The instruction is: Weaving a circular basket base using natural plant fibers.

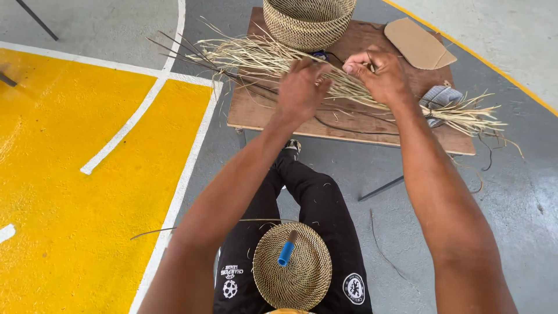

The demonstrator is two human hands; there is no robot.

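A long bundle of pale dry straw (pixel 256 58) lies across a low wooden table (pixel 261 113). My left hand (pixel 301 90) rests on the bundle's middle, fingers curled down into the strands. My right hand (pixel 378 72) is just to its right, pinching a few strands between thumb and fingers. On my lap sits a round woven disc (pixel 302 279) with a blue-handled tool (pixel 286 253) lying on it.
A tall woven basket (pixel 307 22) stands at the table's far edge. A cardboard piece (pixel 418 43) and a grey cloth (pixel 439 99) lie at the table's right. The floor is grey concrete with a yellow painted area (pixel 70 174) on the left.
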